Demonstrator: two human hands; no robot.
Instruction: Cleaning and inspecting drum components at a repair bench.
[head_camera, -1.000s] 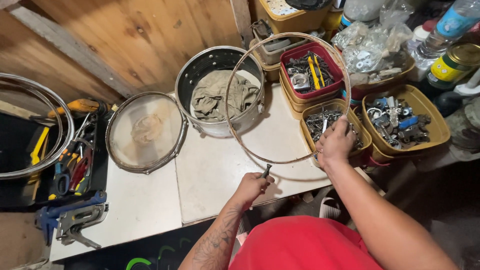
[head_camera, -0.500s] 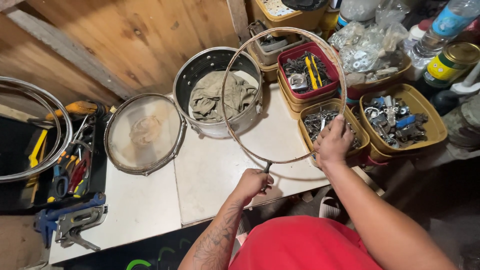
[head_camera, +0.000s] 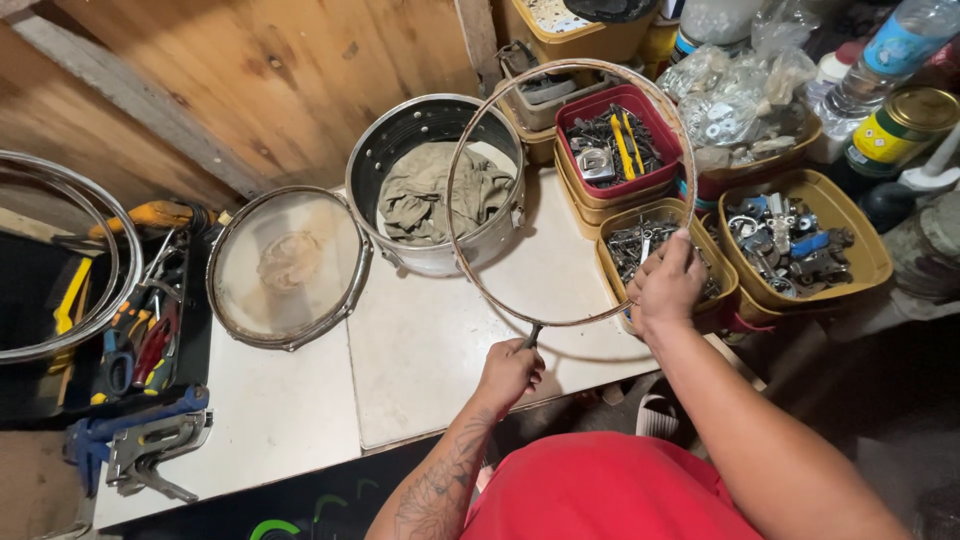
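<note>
A thin metal hoop (head_camera: 462, 140) is held tilted above the white worktop (head_camera: 430, 350). My right hand (head_camera: 665, 285) grips its lower right rim, over a yellow tray of small metal parts (head_camera: 612, 262). My left hand (head_camera: 508, 370) is closed on a small dark tool (head_camera: 532, 336) whose tip meets the hoop's lower edge. Behind the hoop stands a metal drum shell (head_camera: 400, 150) with a crumpled cloth (head_camera: 430, 195) inside. A drumhead in its rim (head_camera: 287, 268) lies to the left of the shell.
Red (head_camera: 660, 125) and yellow (head_camera: 860, 240) trays of hardware, bags of parts, a bottle and a can crowd the right. At the left lie another hoop (head_camera: 100, 220), hand tools (head_camera: 140, 340) and a blue stapler (head_camera: 130, 435). A wooden wall (head_camera: 250, 80) stands behind.
The hoop has tilted up a little. My left hand has slid slightly right along its lower edge with the tool. My right hand keeps its grip.
</note>
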